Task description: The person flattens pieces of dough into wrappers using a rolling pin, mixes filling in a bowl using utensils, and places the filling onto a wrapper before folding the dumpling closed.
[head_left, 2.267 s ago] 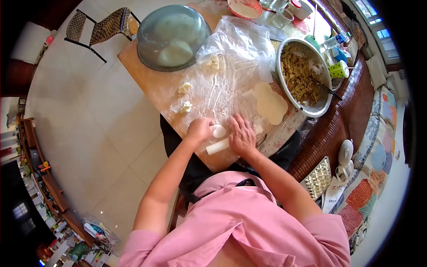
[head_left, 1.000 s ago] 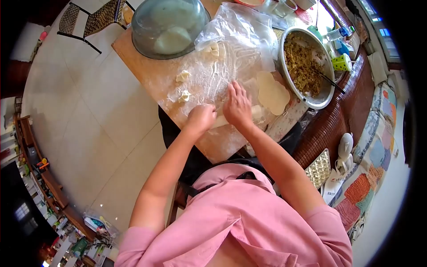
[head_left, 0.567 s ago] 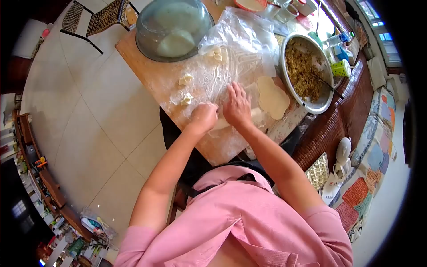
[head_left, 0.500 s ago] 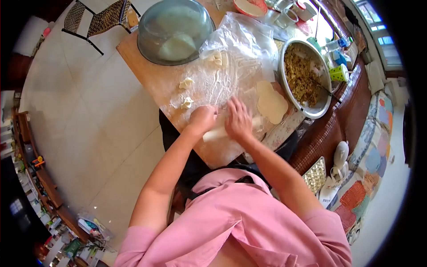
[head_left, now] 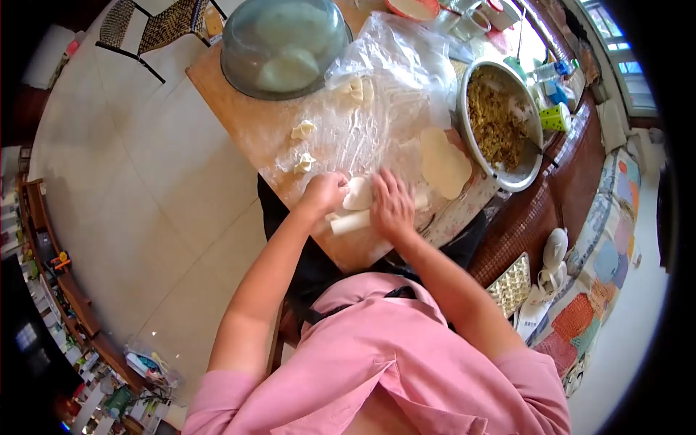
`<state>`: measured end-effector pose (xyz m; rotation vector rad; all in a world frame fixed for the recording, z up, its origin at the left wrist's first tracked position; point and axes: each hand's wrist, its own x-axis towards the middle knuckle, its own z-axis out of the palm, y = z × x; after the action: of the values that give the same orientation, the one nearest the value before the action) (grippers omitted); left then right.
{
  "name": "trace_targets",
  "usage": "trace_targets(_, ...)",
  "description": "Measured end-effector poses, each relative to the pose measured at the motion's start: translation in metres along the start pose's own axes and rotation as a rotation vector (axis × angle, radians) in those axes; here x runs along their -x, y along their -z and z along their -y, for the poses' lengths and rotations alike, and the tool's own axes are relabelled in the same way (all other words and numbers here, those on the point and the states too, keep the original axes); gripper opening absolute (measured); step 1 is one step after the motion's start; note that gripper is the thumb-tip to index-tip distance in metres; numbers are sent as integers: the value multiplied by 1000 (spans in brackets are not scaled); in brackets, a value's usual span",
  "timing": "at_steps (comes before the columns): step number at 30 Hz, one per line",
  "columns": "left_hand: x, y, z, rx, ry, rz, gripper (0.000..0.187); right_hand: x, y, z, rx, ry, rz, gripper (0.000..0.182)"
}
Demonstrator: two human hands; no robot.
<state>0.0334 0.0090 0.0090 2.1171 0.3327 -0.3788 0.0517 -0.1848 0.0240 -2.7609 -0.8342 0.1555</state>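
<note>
A round dough wrapper [head_left: 357, 194] lies on the floured board. My left hand [head_left: 325, 194] is closed on the wrapper's left edge. A pale rolling pin [head_left: 351, 222] lies just on the near side of the wrapper. My right hand [head_left: 392, 206] rests flat over the pin, fingers stretched out beyond it, and hides its middle. To the right is a larger flat sheet of dough [head_left: 444, 168]. Small shaped dough pieces [head_left: 304, 161] sit beyond my left hand, with another dough piece [head_left: 356, 90] farther back.
A metal bowl of filling [head_left: 497, 119] stands at the right, with a dark handle over its rim. Toward the back are an upturned translucent bowl [head_left: 284, 47] and a clear plastic bag [head_left: 395, 54]. A woven chair [head_left: 170, 30] stands on the floor at the left.
The wrapper now shows between my hands, and more of the rolling pin is uncovered. The pin sits nearer my body relative to the wrapper. My left hand has shifted slightly left.
</note>
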Motion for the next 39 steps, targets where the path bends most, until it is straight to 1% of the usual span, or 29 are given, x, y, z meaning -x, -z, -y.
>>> trace_targets(2, 5, 3, -12, -154, -17, 107, 18, -37, -2, 1, -101, -27, -71, 51)
trace_targets(3, -1, -1, -14, -271, -24, 74, 23, -53, -5, 2, -91, -43, -159, 50)
trace_targets(4, -4, -8, -6, -274, -40, 68, 23, -52, -14, 4, -84, -44, -174, 50)
trace_targets(6, -19, -21, 1, -227, -166, 16, 25, -49, -27, -4, 40, 70, -335, 47)
trace_targets(7, -14, -17, -6, -248, -140, 5, 26, -36, -4, 6, 16, -40, -50, 42)
trace_targets(8, -15, -21, 6, -90, -276, -127, 26, -11, -32, -17, 22, 62, -153, 39)
trace_targets(9, -23, -24, 15, -121, -139, -69, 26, 10, -37, -18, -114, 51, -185, 43)
trace_targets(10, -14, -11, 9, -46, -85, -62, 25, 20, -38, -21, 28, 125, -229, 48)
trace_targets(11, -10, -1, 0, -104, -2, 52, 21, 13, -22, -8, -179, -27, -77, 52)
trace_targets(12, -7, -2, 6, -76, -9, 137, 19, -6, 1, 5, -99, -48, -40, 52)
trace_targets(13, -8, -1, -6, -90, -48, 154, 19, -25, 0, 7, -178, -64, -96, 51)
trace_targets(15, 0, 1, -25, -364, -46, 49, 18, -56, -1, 11, -155, -135, -146, 52)
trace_targets(16, 0, 1, -28, -376, -59, 47, 18, -65, 0, 11, -138, -174, -171, 52)
trace_targets(18, -7, 2, -30, -304, -110, -20, 19, -43, -5, 12, -118, -141, -216, 54)
trace_targets(20, -9, 1, -15, -205, -123, -64, 20, -6, -7, 5, -95, -31, -138, 51)
trace_targets(22, 2, 5, -13, -29, 66, -66, 19, -6, 0, 5, -77, -40, -77, 52)
trace_targets(23, -1, -4, 4, -33, 0, 7, 20, -6, 2, 7, -67, -58, -15, 52)
trace_targets(24, 0, -4, -1, -43, 6, 15, 20, -16, -2, 8, -78, -65, -13, 52)
trace_targets(26, -4, -2, -21, -405, -80, 40, 21, -53, -9, 6, -173, -92, -200, 55)
trace_targets(27, -7, -7, -18, -382, -116, -44, 22, -57, 0, 11, -135, -118, -227, 56)
trace_targets(28, -10, -4, -17, -389, -122, -54, 22, -53, -3, 11, -138, -114, -240, 56)
trace_targets(30, -14, -2, -9, -180, -81, -84, 22, -17, -13, 6, -123, -25, -228, 55)
trace_targets(31, -14, -5, 2, -96, -81, -180, 20, 2, -10, 4, -56, 4, -179, 55)
trace_targets(32, -14, -6, 6, -93, -79, -178, 20, 10, -4, 5, -45, -24, -53, 55)
trace_targets(34, -4, 0, 2, -50, 33, 15, 22, -6, -6, 6, -123, -34, -118, 54)
trace_targets(35, 4, 2, -9, -149, -42, 14, 23, -24, -7, 7, -133, -39, -117, 54)
trace_targets(36, 3, 1, -17, -158, -38, 17, 23, -46, -7, 8, -138, -83, -161, 53)
trace_targets(37, 1, 0, -22, -281, -66, -3, 22, -57, -6, 8, -140, -124, -205, 52)
trace_targets(39, -6, 2, -29, -425, -118, -26, 19, -50, -8, 9, -146, -111, -231, 52)
